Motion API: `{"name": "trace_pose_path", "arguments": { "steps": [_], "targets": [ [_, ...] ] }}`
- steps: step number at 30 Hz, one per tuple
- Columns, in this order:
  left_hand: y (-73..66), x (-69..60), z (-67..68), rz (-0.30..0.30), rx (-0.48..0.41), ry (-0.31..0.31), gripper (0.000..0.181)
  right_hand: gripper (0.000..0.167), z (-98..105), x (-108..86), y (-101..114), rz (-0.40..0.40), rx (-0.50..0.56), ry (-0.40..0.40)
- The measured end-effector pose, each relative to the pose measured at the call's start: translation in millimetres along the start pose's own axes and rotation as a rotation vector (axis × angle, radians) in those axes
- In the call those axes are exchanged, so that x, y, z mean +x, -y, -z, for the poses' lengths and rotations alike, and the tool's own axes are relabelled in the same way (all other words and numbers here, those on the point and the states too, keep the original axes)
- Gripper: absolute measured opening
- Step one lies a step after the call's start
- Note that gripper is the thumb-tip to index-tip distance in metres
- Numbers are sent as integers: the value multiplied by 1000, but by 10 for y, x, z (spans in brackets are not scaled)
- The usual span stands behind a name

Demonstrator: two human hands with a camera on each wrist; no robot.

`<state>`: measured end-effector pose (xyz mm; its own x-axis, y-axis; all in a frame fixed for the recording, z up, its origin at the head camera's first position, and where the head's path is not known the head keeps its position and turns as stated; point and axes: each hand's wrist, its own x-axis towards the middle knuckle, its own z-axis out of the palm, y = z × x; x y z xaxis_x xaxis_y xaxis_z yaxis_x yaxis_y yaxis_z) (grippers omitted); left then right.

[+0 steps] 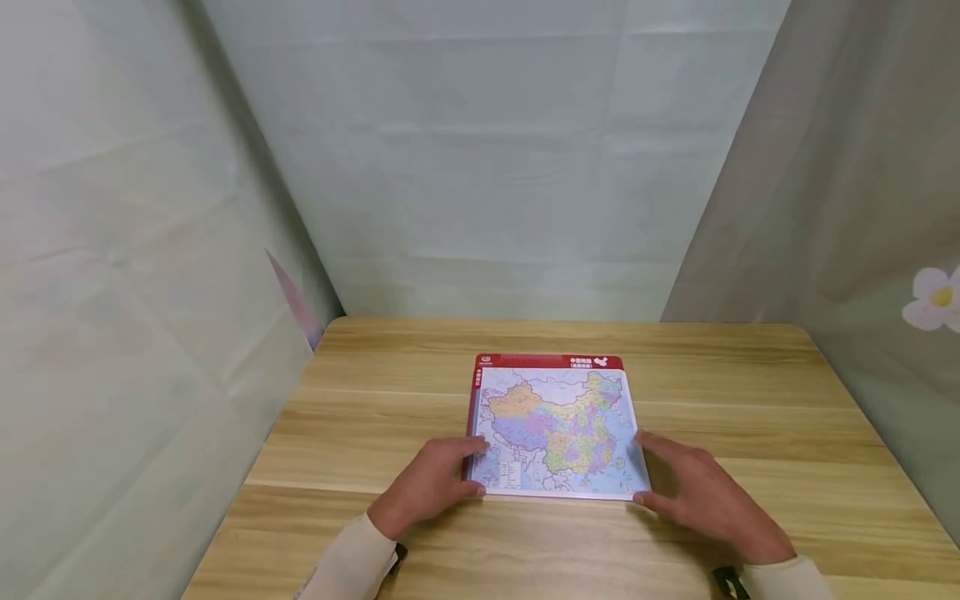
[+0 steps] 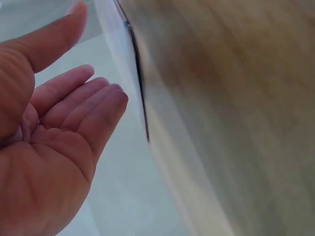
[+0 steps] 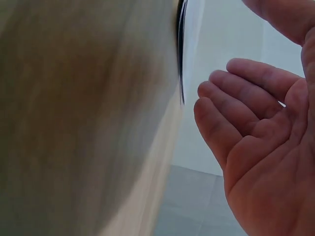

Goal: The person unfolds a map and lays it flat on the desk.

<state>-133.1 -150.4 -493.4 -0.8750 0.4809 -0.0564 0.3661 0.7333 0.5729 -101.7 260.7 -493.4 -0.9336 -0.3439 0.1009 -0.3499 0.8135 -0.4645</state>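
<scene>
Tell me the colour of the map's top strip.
Top strip: red with white print, best seen in the head view.

Flat rectangular red-bordered board [image 1: 558, 429] printed with a multicoloured map of China. White Chinese title [image 1: 581, 361] at board's top right: starts 中国, rest soft. Smaller bracketed white line [image 1: 581, 366] under it, illegible. White map-silhouette icon [image 1: 601, 362] at board's top-right corner. White logo [image 1: 486, 359] at board's top left, lettering illegible. Vertical white characters [image 1: 477, 377] on board's upper left edge, pale legend box [image 1: 510, 474] at board's lower left: too small.
</scene>
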Motion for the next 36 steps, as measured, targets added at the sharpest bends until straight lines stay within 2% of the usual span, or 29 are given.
{"name": "trace_pose_path", "arguments": {
  "steps": [4, 10, 16, 24, 31, 36],
  "targets": [
    [7, 4, -24, 35, -10, 5, 61, 79, -36, 7, 16, -4, 9, 17],
    [54, 25, -46, 11, -14, -2, 56, 70, -55, 43, -7, -11, 70, 66],
    [88, 53, -66, 2, -14, 22, 53, 70, -94, 55, -34, -32, 107, 99],
    [100, 53, -77, 14, -25, 17, 45, 66, -163, 50, -2, -43, 80, 108],
    [112, 61, -75, 12, -10, 29, 51, 61, -176, 34, 10, -51, 80, 101],
    [109, 77, -57, -13, 14, 31, 58, 61, -131, 53, 28, -53, 87, 98]
  ]
}}
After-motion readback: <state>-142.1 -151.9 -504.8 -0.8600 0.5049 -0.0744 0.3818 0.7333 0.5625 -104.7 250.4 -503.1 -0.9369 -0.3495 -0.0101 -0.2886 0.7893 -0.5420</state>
